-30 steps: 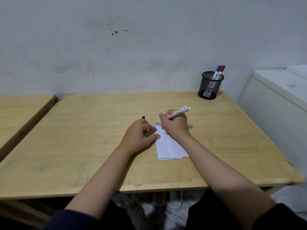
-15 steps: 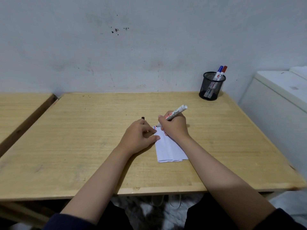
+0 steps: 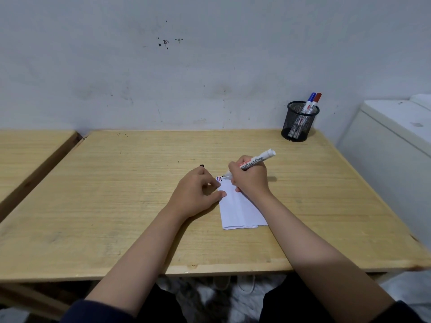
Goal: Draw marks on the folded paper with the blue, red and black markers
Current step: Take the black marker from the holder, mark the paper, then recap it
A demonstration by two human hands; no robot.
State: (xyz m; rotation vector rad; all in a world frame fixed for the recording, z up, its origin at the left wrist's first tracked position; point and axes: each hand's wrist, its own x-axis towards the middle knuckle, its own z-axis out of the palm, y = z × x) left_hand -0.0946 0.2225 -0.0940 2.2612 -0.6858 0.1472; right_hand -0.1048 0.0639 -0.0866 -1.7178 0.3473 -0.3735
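Desk (image 3: pixel 116 206) holds all. Left hand (image 3: pixel 196 192), fingers curled, pins the folded paper's (image 3: pixel 238 210) left edge near the desk's middle; a dark cap tip (image 3: pixel 202 165) shows behind it, mostly hidden. Right hand (image 3: pixel 250 177) grips the black marker (image 3: pixel 253 162), tip at the paper's far-left corner beside blue and red marks (image 3: pixel 218 179); "marker" is readable. Mesh cup (image 3: pixel 298 121) at the far-right corner holds the blue marker (image 3: pixel 310 100) and red marker (image 3: pixel 316 101).

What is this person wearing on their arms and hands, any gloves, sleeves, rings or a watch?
Both hands are bare: no gloves, and no ring or watch shows on the left hand or the right hand. The forearms are uncovered too. Dark navy sleeves are pushed up near the elbows, seen only at the bottom edge of the picture. No markings or straps are visible.
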